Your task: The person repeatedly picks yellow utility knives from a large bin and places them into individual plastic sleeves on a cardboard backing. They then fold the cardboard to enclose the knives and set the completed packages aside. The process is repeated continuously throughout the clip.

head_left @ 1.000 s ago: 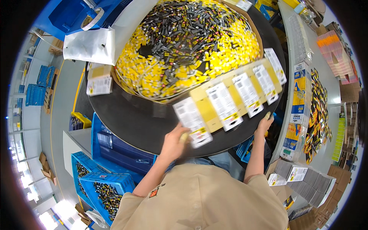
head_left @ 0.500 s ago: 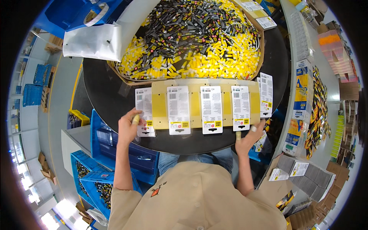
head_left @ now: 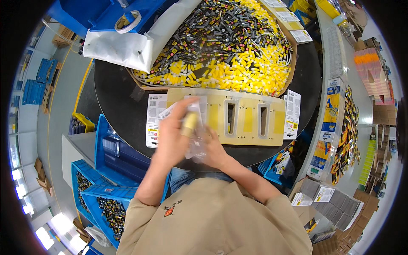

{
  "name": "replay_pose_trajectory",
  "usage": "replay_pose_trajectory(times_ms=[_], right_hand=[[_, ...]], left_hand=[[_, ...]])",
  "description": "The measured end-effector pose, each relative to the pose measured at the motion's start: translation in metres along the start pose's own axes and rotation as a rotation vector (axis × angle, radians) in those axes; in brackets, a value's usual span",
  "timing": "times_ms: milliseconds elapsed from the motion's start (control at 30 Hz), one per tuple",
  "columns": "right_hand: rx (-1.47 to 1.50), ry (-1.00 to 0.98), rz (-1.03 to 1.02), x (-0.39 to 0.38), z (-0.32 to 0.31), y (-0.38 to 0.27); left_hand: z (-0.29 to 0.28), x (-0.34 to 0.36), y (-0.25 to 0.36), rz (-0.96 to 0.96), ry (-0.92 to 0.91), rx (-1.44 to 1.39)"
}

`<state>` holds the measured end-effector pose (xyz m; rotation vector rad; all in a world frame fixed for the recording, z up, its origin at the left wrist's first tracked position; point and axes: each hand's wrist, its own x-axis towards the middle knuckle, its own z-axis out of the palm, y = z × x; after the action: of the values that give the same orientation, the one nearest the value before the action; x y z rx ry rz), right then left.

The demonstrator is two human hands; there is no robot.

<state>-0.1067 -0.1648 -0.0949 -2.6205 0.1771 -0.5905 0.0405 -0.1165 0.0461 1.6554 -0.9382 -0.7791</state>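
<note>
A yellow-beige fixture board [head_left: 276,127] sits on the front of a round black table [head_left: 119,106]; two open slots show in its right part, and white printed cards [head_left: 292,114] lie at both ends. My left hand [head_left: 172,134], motion-blurred, is closed on clear plastic packaging with white cards [head_left: 197,142] over the board's left part. A pale yellow cover sits on one finger. My right hand [head_left: 214,148] meets the same packaging from below right, its fingers closed on it and partly hidden. Behind the board, a cardboard-rimmed heap of yellow and black tubes [head_left: 229,63] fills the tabletop.
A blue bin [head_left: 76,12], tape roll [head_left: 127,21] and white sheet [head_left: 117,51] are at back left. Blue crates [head_left: 104,199] stand lower left. A side bench [head_left: 318,157] bears piled colourful packs [head_left: 342,140]; stacks of grey cards [head_left: 340,204] sit lower right.
The tabletop turned clockwise, bringing the board square to me. Since then both hands moved inward onto packaging, and the cards left the middle of the board, uncovering two slots.
</note>
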Motion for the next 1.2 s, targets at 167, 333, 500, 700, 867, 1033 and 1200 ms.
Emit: replay_pose_trajectory(times_ms=[167,333,500,700,867,1033,1200], right_hand=[[-0.045,0.405,0.472,-0.024,-0.049,0.081],[0.308,1.616,0.765,-0.094,-0.178,0.2],[0.165,1.632,0.771,-0.076,-0.209,0.259],[-0.065,0.513,0.562,0.074,-0.137,0.323],[-0.284,-0.031,0.65,0.13,-0.136,0.346],[0.171,0.214,0.687,0.077,-0.161,0.289],[0.534,0.153,0.813,-0.013,-0.165,0.179]], left_hand=[[0.064,0.001,0.028,0.172,-0.345,-0.096],[0.138,0.038,-0.014,0.215,-0.474,0.01],[0.192,0.066,-0.057,0.117,-0.576,0.168],[0.21,0.072,-0.055,0.084,-0.48,0.555],[0.2,0.068,-0.05,0.054,-0.439,0.548],[0.148,0.062,-0.059,-0.069,-0.473,0.066],[0.118,0.072,-0.067,0.023,-0.365,0.485]])
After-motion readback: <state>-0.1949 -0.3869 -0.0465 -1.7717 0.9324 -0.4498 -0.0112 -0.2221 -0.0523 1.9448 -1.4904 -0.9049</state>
